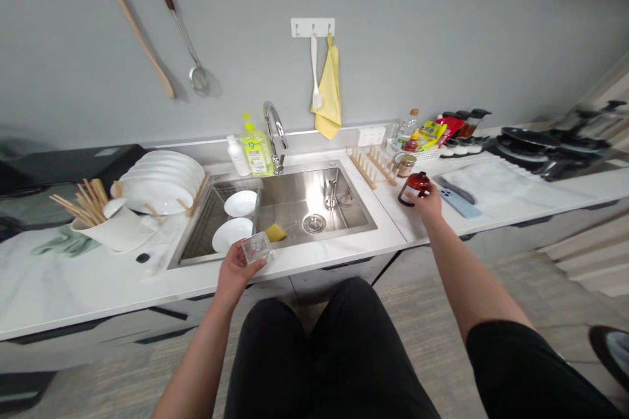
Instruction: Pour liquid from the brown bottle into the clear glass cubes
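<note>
My left hand point(238, 270) is closed around a small clear square container point(257, 247), held over the front rim of the sink point(295, 243). What lies inside the container is too small to make out. On the right, my right hand point(428, 201) grips a dark red-brown, see-through jar point(417, 187) with a pale label, at the countertop beyond the sink. A small jar with a tan lid point(405, 165) stands just behind it. Beside my right hand lies a light blue phone point(459, 203). Close to my left hand are a white bowl point(232, 234) and a yellow sponge point(276, 233) in the sink.
A chrome faucet point(275, 134) rises behind the sink, with a green soap bottle point(256, 152) beside it. Stacked white plates point(157, 186) and a utensil holder point(115, 230) stand left. Wooden racks point(373, 167), a white cloth point(484, 178) and black pans point(528, 144) occupy the right.
</note>
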Action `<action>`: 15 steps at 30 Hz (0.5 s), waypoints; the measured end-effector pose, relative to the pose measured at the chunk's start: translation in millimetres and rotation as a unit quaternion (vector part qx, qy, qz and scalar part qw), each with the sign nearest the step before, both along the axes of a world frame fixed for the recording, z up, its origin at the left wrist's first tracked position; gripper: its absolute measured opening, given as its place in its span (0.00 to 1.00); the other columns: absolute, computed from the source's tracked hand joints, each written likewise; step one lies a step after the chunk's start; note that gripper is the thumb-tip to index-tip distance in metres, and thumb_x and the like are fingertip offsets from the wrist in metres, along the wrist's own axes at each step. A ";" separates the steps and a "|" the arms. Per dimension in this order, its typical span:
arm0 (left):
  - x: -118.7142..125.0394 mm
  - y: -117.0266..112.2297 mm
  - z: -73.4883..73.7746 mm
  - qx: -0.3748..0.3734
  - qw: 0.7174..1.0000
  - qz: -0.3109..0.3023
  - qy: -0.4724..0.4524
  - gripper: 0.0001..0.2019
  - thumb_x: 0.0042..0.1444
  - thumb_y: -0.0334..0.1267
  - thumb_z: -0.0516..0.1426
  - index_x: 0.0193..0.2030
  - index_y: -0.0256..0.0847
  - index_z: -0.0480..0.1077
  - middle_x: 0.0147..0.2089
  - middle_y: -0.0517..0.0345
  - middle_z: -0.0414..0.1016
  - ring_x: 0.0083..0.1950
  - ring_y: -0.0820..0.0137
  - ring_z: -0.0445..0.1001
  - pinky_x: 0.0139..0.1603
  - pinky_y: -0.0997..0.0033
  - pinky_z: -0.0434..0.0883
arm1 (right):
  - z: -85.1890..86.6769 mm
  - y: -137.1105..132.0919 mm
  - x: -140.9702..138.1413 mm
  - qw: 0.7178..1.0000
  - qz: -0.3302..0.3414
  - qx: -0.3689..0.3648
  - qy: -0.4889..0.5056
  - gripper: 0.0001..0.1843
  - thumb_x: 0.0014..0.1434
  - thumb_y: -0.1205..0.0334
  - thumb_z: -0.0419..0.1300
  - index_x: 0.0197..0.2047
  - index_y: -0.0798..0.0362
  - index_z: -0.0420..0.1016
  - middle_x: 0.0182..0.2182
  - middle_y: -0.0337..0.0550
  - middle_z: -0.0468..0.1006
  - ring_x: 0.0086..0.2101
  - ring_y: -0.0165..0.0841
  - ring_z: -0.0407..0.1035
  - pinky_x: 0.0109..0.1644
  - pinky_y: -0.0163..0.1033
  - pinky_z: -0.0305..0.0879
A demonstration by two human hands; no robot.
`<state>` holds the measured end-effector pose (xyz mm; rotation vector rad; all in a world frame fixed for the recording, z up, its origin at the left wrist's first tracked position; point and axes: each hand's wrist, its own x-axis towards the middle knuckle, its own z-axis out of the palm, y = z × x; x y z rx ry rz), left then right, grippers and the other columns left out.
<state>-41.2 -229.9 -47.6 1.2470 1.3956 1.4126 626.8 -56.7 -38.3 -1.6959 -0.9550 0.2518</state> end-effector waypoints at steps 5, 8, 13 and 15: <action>-0.9 0.1 -0.5 -0.005 1.000 -0.009 0.000 0.44 0.40 0.54 0.83 0.61 0.43 0.74 0.58 0.47 0.87 0.62 0.49 0.86 0.73 0.40 0.79 | 4.5 -6.1 -4.6 1.000 0.015 -0.006 0.009 0.43 0.33 0.41 0.83 0.48 0.47 0.72 0.47 0.49 0.85 0.43 0.47 0.79 0.51 0.54 0.79; 0.0 0.8 -0.3 -0.006 1.000 -0.011 -0.014 0.45 0.37 0.54 0.84 0.60 0.43 0.74 0.58 0.47 0.87 0.61 0.49 0.87 0.73 0.38 0.78 | 5.0 -13.2 -9.8 0.999 0.040 0.001 0.034 0.47 0.30 0.40 0.84 0.49 0.45 0.69 0.44 0.44 0.86 0.40 0.43 0.78 0.48 0.51 0.78; 0.6 -0.5 4.2 -0.002 1.000 -0.007 -0.029 0.45 0.35 0.54 0.85 0.59 0.44 0.76 0.57 0.47 0.87 0.60 0.49 0.87 0.70 0.39 0.80 | 8.7 -30.8 -32.6 0.998 0.060 0.006 0.036 0.48 0.31 0.38 0.85 0.50 0.47 0.71 0.43 0.43 0.86 0.40 0.44 0.78 0.50 0.52 0.78; 0.3 0.3 9.2 0.009 0.999 -0.012 -0.040 0.44 0.37 0.53 0.85 0.59 0.44 0.76 0.58 0.47 0.87 0.60 0.50 0.87 0.70 0.39 0.80 | 16.6 -38.9 -50.1 0.994 0.095 0.031 0.046 0.47 0.33 0.39 0.86 0.51 0.48 0.74 0.45 0.46 0.87 0.42 0.45 0.79 0.52 0.54 0.78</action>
